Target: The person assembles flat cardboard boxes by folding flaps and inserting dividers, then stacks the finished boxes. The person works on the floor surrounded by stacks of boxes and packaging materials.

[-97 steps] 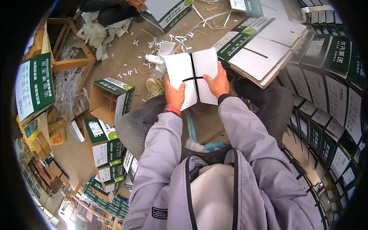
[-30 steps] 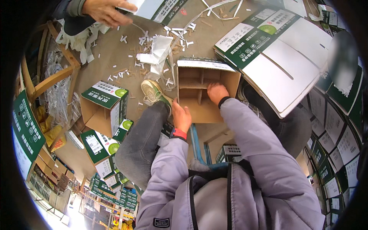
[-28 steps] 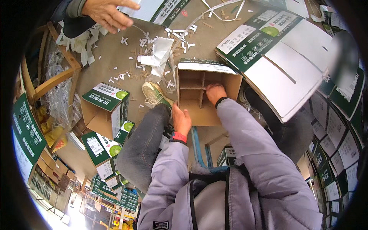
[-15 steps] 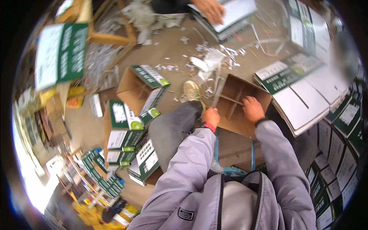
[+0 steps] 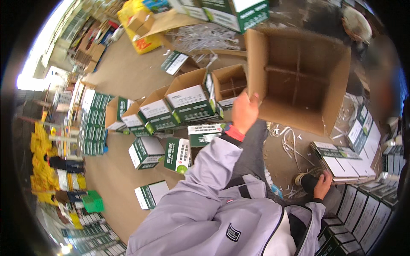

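Note:
My left hand [image 5: 245, 112] is closed on the near left edge of an open brown cardboard box [image 5: 257, 64] and holds it up in front of me. The box's open top faces me, and crossed cardboard dividers [image 5: 297, 70] show inside it. Away from the box, my right hand [image 5: 323, 184] is low by my right leg, fingers loosely extended and nothing visible in them. Nearest to it lies a stack of flat white and green cartons [image 5: 341, 164].
Left of the held box, several open green-and-white boxes [image 5: 190, 100] form a row on the floor. Smaller green-and-white cartons [image 5: 147, 151] lie nearer me. Stacked cartons [image 5: 358, 213] stand at my lower right. A person [image 5: 356, 25] is at the far right. White strips [image 5: 290, 143] litter the floor.
The view has swung left. The box has risen from between my legs, with my left hand on its edge. My right hand has let go of it and dropped beside my leg.

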Tool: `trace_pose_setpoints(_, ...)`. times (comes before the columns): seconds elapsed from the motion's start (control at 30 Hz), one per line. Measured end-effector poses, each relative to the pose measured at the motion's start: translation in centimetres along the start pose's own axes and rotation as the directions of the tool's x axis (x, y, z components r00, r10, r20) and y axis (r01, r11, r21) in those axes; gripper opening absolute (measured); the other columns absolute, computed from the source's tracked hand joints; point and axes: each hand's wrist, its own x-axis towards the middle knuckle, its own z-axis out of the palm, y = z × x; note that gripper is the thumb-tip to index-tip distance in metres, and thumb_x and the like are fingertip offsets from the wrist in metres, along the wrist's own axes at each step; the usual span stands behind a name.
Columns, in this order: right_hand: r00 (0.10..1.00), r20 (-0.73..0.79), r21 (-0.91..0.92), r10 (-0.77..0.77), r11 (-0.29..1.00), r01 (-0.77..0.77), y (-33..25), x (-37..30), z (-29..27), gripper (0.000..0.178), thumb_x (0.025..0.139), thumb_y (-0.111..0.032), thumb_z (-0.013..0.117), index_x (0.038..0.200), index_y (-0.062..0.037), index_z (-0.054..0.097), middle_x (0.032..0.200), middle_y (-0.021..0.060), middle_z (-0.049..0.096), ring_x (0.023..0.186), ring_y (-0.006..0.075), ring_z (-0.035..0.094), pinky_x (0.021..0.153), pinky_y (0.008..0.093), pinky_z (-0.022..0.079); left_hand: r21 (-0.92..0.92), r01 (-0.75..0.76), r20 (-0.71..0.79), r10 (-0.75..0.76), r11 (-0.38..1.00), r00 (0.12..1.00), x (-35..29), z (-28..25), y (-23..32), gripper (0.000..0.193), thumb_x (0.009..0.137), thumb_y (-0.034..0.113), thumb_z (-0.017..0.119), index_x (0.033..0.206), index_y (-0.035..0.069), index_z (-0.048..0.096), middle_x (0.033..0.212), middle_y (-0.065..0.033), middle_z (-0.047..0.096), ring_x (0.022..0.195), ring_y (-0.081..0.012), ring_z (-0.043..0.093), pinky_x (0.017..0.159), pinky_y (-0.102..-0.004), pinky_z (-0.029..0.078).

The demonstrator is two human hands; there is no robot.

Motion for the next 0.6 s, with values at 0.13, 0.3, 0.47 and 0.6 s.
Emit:
trace_pose_setpoints(0.13,0.959,0.249,-0.019,-0.138,0.989,0.147,-0.1,-0.9,1.0,0.025,0.103,-0.01,0.061,0.123,0.0027,0.068,0.135,0.0195,0.062,0.123,0.0395,0.062,0.105,0.0462,0.05,0.079,0.012,-0.14,-0.001,0.997,0.99,-0.4,-16.3,-1.8,0.045,0.109,0.046,0.057,0.106,0.002,0.07,0.078,-0.0237,0.066,0.069,-0.0433,0.064,0.064,-0.0494,0.05)
trace_pose_setpoints(0.3,0.925,0.37,-0.031,-0.08,0.995,0.098,1.9,-2.0,2.1,0.025,0.098,-0.012,0.066,0.118,0.0008,0.07,0.123,0.0192,0.067,0.117,0.0381,0.064,0.103,0.0435,0.051,0.109,0.117,-0.309,-0.078,0.987,0.948,-9.7,-37.8,-9.6,0.037,0.109,0.036,0.061,0.123,0.002,0.07,0.1,-0.0064,0.074,0.084,-0.0189,0.066,0.078,-0.0368,0.054)
trace_pose_setpoints(0.47,0.938,0.336,-0.096,-0.082,0.988,0.121,2.4,-3.2,1.2,0.025,0.097,-0.013,0.066,0.118,0.0,0.071,0.124,0.02,0.069,0.117,0.0394,0.064,0.103,0.0449,0.051,0.137,0.497,-0.217,-0.464,0.857,0.859,-17.4,-50.8,-23.3,0.027,0.103,0.018,0.067,0.119,-0.003,0.073,0.104,-0.0105,0.079,0.092,-0.0195,0.069,0.083,-0.0387,0.055)
trace_pose_setpoints(0.6,0.914,0.38,-0.074,-0.138,0.981,0.179,1.0,-2.5,2.3,0.028,0.097,-0.02,0.066,0.116,-0.0011,0.074,0.122,0.0198,0.072,0.118,0.0394,0.066,0.105,0.0456,0.051,0.885,-0.278,0.355,-0.155,0.373,0.922,-24.1,-57.3,-33.5,0.041,0.093,0.031,0.075,0.124,0.004,0.071,0.109,-0.0213,0.072,0.105,-0.0372,0.069,0.084,-0.0525,0.054)
